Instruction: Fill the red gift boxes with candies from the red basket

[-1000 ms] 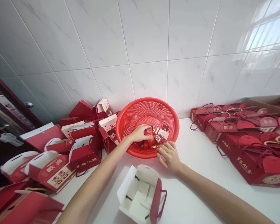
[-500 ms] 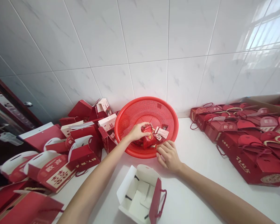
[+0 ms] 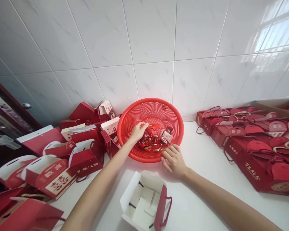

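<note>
Inside the red plastic mesh basket point(image 3: 180, 134), my left hand point(image 3: 137, 132) pinches a shiny red wrapped packet point(image 3: 152, 129) by its left end. Below that packet lie several small wrapped sweets point(image 3: 148, 142) and a pale pink-and-brown packet point(image 3: 167, 136). My right hand point(image 3: 174, 160) is at the basket's front right rim, its fingers curled over the edge and its thumb lower on the outside. Nearest me stands an open gift box point(image 3: 144, 202), white inside, with a dark red cord handle on its right side; nothing lies in it.
Several open red gift boxes point(image 3: 86, 157) crowd the left side of the white tabletop point(image 3: 195, 189). Rows of closed red boxes with cord handles point(image 3: 250, 160) fill the right. A tiled wall point(image 3: 154, 77) rises directly behind the basket.
My left hand has moved slightly up and back, and the red packet in it has tilted from upright to nearly level, uncovering more sweets. My right hand and the open box keep their places.
</note>
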### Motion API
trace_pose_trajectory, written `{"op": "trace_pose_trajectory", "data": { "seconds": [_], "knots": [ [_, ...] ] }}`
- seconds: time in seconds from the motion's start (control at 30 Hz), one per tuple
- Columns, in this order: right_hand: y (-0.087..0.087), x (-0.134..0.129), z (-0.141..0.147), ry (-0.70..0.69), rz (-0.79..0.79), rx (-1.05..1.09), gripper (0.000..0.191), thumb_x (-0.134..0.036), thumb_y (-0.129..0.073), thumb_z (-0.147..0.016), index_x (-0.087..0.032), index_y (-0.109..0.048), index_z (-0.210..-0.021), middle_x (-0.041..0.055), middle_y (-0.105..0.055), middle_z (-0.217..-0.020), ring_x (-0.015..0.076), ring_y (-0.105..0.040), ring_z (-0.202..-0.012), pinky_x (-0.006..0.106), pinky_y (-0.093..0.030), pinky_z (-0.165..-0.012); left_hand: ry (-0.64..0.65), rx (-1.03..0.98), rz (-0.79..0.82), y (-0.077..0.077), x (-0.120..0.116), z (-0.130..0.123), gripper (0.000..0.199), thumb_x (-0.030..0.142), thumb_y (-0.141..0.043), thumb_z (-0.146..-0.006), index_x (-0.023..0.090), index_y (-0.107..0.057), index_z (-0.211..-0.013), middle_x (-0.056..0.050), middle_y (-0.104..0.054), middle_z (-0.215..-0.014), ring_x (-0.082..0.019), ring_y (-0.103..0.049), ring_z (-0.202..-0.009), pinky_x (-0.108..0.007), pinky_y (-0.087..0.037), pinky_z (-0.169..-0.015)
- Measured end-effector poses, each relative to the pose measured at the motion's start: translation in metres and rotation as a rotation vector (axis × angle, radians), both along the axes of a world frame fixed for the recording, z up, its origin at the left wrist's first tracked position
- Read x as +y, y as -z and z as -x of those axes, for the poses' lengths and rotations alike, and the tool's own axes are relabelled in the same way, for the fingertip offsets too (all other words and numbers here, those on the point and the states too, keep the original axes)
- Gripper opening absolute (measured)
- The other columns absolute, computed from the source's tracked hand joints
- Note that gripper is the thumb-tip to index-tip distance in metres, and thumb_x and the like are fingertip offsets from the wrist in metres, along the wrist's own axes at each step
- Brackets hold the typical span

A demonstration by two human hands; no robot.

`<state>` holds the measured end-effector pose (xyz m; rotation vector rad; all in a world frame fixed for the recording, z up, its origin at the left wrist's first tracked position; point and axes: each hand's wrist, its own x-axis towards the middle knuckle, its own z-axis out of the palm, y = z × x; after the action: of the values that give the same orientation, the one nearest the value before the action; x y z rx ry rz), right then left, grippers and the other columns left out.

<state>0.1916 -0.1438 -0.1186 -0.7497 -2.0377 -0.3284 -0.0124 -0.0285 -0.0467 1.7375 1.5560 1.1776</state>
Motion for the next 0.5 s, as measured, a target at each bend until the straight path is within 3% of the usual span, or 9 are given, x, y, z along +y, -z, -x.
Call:
{"op": "trace_pose_trajectory", "data": {
  "seconds": [0.2,0.37,0.5],
  "knots": [
    [-0.0006,0.0010,-0.0004,-0.005,-0.020,0.013,0.015,-0.016,-0.042,-0.093,-0.021,-0.054,-0.085,0.0038,-0.062,-0.075,0.0193,-0.046,-0.074,0.037,-0.036,-0.083,-0.105,-0.031,0.156,-0.0039,0.0033,0.0046,0.049,0.061,-0.043,-0.092,0.018,-0.065,-0.090,-0.008,-0.072,-0.080,-0.022,-0.069,-0.067,-0.030,-0.052,-0.061],
    [0.0001,0.0014,0.0000,0.003,-0.018,-0.003,0.016,-0.017,-0.043,-0.094,-0.021,-0.056,-0.084,0.0040,-0.062,-0.076,0.0195,-0.046,-0.074,0.038,-0.035,-0.083,-0.113,-0.044,0.232,-0.0067,0.0029,0.0058,0.045,0.055,-0.042,-0.093,0.018,-0.065,-0.090,-0.007,-0.070,-0.073,-0.024,-0.069,-0.065,-0.031,-0.051,-0.060],
    [0.0003,0.0016,0.0002,0.002,-0.017,0.003,0.016,-0.017,-0.042,-0.094,-0.021,-0.056,-0.085,0.0041,-0.062,-0.076,0.0195,-0.047,-0.075,0.038,-0.036,-0.084,-0.034,-0.058,0.250,-0.0063,0.0018,0.0031,0.032,0.044,-0.052,-0.088,0.017,-0.067,-0.092,-0.006,-0.071,-0.073,-0.022,-0.068,-0.062,-0.032,-0.053,-0.060]
  ]
}}
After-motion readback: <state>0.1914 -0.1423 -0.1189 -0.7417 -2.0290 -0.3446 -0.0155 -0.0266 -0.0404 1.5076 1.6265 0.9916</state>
